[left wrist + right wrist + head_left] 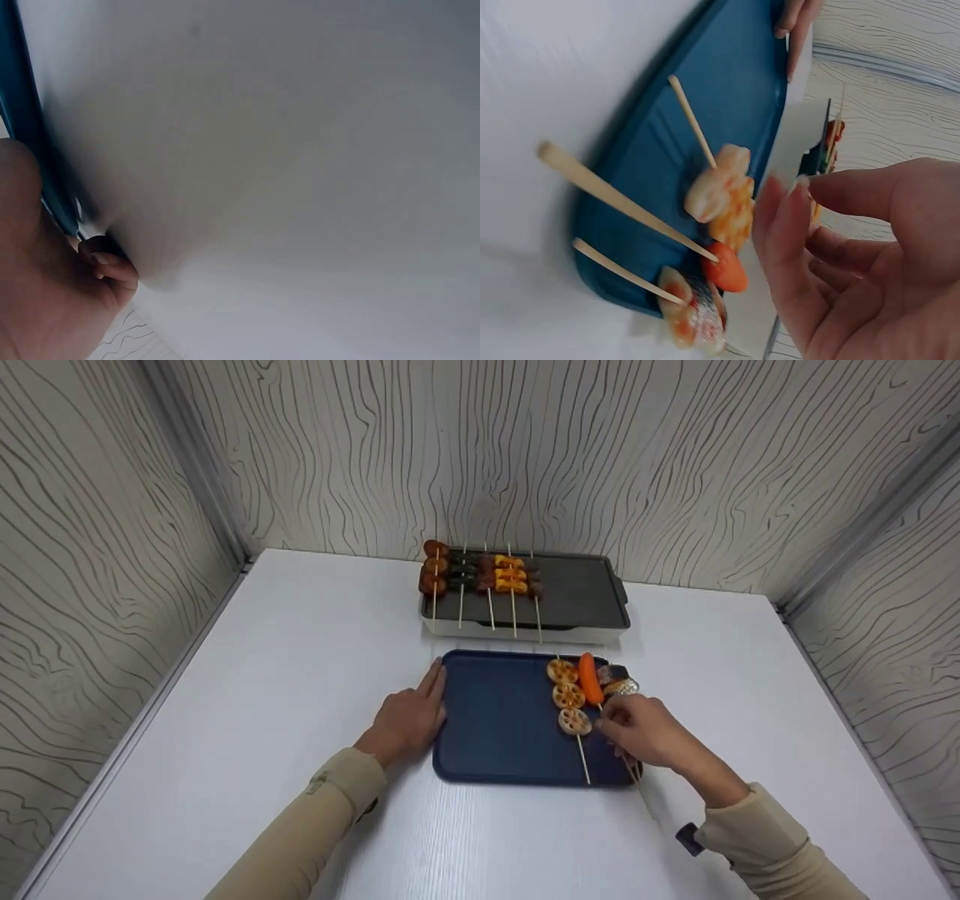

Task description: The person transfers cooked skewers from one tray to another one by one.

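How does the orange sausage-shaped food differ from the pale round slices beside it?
The orange sausage-shaped food is one long piece; the pale round slices are three. The sausage is plain, while the slices have holes and orange-brown marks. Both sit on thin wooden sticks.

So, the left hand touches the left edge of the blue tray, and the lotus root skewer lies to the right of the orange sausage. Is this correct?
Not quite: the lotus root skewer lies left of the orange sausage, as the head view shows. The left hand does touch the left edge of the blue tray.
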